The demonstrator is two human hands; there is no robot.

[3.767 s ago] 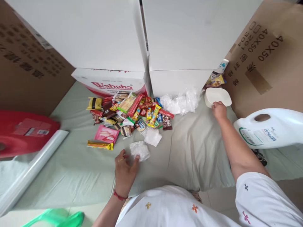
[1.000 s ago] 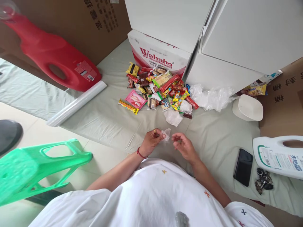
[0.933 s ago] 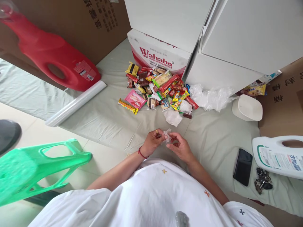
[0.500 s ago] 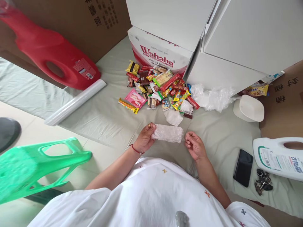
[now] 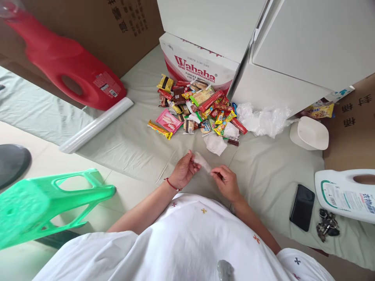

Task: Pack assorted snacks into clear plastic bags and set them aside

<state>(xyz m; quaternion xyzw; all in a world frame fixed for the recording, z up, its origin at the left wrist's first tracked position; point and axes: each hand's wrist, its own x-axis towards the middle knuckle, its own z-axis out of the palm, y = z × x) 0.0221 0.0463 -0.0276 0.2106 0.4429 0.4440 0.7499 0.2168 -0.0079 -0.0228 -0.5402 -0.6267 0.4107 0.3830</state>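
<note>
Between my two hands is a folded piece of clear plastic film (image 5: 202, 162), now seen as a narrow slanting strip. My left hand (image 5: 185, 169) pinches its upper left end between thumb and fingers; a red cord bracelet circles that wrist. At the lower right end, the fingertips of my right hand (image 5: 226, 181) are closed on the same plastic. Just beyond it, a small folded plastic packet (image 5: 215, 144) lies on the sheet, and another (image 5: 231, 131) rests against a heap of wrapped snacks (image 5: 202, 105).
Crumpled clear plastic (image 5: 263, 119) and a white container (image 5: 309, 133) are at right. A phone (image 5: 302, 207), keys (image 5: 327, 225) and a white bottle (image 5: 345, 195) lie nearer. On the left are a red jug (image 5: 73, 66), a film roll (image 5: 96, 125) and a green stool (image 5: 58, 207).
The plastic has gone from a wide flat rectangle to a narrow tilted strip. My right hand has moved left and taken hold of its other end.
</note>
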